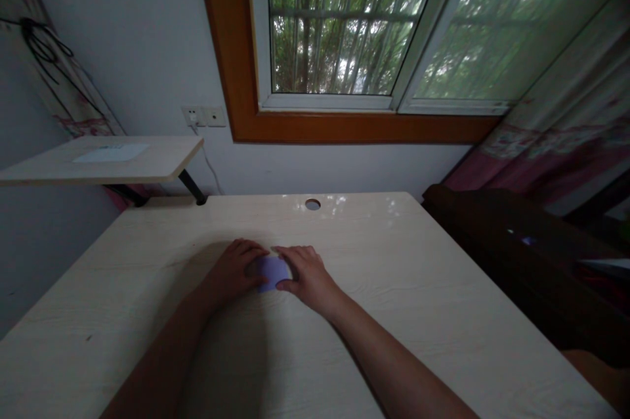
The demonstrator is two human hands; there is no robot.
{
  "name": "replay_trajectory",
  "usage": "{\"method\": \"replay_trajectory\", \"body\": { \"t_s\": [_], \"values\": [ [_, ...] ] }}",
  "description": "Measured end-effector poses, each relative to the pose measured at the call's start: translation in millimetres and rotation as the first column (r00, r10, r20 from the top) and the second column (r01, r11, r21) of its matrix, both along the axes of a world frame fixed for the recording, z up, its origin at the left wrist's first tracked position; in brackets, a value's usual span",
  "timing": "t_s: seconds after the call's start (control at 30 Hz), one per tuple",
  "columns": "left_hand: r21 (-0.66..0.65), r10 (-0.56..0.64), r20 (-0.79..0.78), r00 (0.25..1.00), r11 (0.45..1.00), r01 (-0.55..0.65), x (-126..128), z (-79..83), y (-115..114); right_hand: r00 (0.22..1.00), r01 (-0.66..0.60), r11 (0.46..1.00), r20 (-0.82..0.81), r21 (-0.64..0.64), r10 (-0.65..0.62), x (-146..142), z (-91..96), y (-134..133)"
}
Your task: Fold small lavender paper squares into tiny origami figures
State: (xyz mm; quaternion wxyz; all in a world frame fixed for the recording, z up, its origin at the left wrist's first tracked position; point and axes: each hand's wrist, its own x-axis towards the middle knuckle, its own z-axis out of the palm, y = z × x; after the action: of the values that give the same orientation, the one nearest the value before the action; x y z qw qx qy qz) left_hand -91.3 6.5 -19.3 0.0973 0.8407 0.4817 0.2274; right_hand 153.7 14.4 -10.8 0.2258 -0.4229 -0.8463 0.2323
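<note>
A small, flat purple rectangle, like a card or a pad of paper, is between my two hands over the middle of the desk. At its left edge my left hand has its thumb on the near side and its fingers curled round the far side. My right hand grips the opposite edge, thumb at the near corner and fingers at the far one. Both palms face inward and partly hide the rectangle's ends. Whether it rests on the desk or is slightly raised, I cannot tell.
The pale wooden desk has a round cable hole near its far edge. A raised shelf on black legs stands at the back left, with a paper sheet on it. Dark furniture borders the right side.
</note>
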Motion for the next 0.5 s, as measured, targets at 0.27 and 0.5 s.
{"method": "replay_trajectory", "body": {
  "t_s": [0.27,0.5],
  "values": [
    [-0.021,-0.005,0.016,1.000,1.000,0.006,0.1,2.0,-0.1,0.999,-0.014,1.000,-0.038,0.018,0.015,1.2,-2.5,0.5],
    [-0.023,-0.005,0.025,1.000,1.000,0.005,0.2,1.6,-2.4,0.998,-0.012,1.000,-0.055,0.021,0.013,0.7,-2.6,2.3]
  ]
}}
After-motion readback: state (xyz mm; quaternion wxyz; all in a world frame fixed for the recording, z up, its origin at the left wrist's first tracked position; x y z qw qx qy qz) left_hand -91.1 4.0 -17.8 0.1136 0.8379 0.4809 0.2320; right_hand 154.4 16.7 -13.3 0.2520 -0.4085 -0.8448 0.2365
